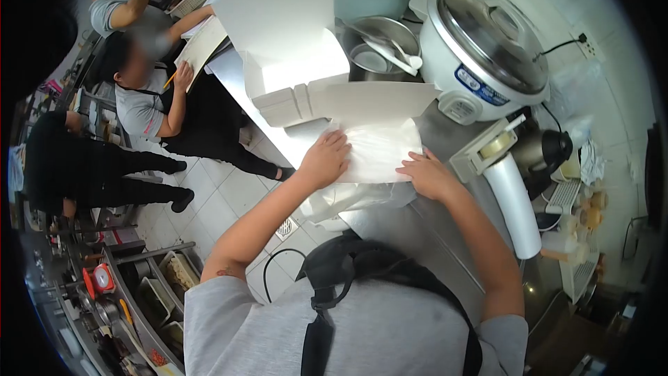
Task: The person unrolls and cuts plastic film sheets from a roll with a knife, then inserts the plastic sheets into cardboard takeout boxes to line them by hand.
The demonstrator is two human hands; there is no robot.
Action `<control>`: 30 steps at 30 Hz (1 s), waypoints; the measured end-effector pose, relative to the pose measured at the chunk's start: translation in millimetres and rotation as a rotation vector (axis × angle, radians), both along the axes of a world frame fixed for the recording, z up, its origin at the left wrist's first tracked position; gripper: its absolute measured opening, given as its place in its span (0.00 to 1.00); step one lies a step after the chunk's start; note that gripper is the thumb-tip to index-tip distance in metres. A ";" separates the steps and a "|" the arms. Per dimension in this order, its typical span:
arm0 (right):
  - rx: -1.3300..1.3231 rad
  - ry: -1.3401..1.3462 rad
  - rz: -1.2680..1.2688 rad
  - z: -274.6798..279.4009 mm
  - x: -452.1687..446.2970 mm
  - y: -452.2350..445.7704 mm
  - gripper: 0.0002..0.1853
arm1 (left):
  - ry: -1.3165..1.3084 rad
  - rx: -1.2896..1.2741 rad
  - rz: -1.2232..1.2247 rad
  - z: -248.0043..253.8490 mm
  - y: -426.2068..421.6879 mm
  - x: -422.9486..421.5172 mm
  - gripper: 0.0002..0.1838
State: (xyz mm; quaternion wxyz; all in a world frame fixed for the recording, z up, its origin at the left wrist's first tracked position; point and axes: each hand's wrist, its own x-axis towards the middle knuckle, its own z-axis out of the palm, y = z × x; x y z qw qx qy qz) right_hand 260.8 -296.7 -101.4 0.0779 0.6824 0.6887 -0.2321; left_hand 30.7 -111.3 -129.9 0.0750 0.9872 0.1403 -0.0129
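Note:
A white cardboard box [396,99] with a raised flap stands on the steel counter in front of me, lined with white paper [383,147]. My left hand [327,157] lies on the left side of the paper, fingers extended. At the right edge, the spread fingers of my right hand [424,173] touch the paper and the box side. Just beyond stands another white box [278,7], its lid up. Clear plastic [362,198] lies crumpled at the near edge of the lined box, partly beneath it.
A metal pot [383,35] holding utensils sits behind the boxes. To its right is a large rice cooker [480,52], with a white roll [513,205] on a dispenser nearer me. Several people stand at left; one person [149,97] holds a paper pad and a pencil.

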 end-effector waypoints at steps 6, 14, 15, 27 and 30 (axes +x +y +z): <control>0.414 0.032 -0.086 4.2 -20.7 -63.9 0.36 | -0.173 0.053 -0.191 18.1 0.1 -34.0 0.25; 0.636 0.206 -0.100 -10.3 -46.8 -90.2 0.40 | -0.207 0.203 -0.326 10.2 -20.7 -67.6 0.30; 0.647 0.180 -0.092 -10.8 -52.9 -94.9 0.39 | -0.197 0.181 -0.351 13.2 -25.5 -66.8 0.30; 0.736 0.873 -1.052 -19.8 -76.0 -80.2 0.12 | -0.136 -0.973 0.275 20.1 2.2 -57.3 0.18; 0.822 0.880 -1.042 6.7 -71.9 -60.2 0.11 | -0.365 -1.164 0.452 21.3 -4.7 -35.1 0.18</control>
